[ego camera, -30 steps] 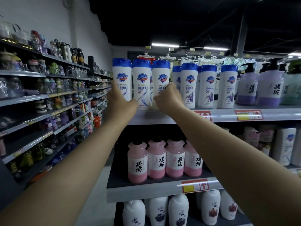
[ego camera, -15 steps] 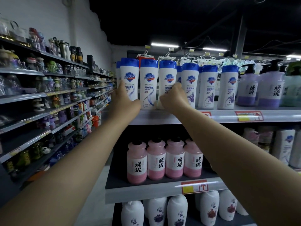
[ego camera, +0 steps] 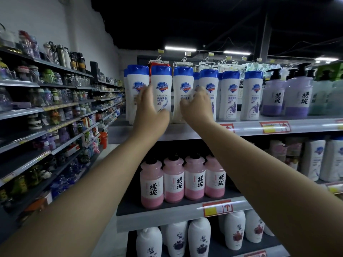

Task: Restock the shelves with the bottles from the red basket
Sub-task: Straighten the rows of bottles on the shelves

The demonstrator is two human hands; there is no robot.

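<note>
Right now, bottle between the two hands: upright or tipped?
Upright: the bottle stands on the shelf with its cap up and label level.

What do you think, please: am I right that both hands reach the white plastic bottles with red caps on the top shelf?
Not quite: the caps are blue, not red. The head view shows the left hand and the right hand reaching the white plastic bottles with blue caps on the top shelf.
</note>
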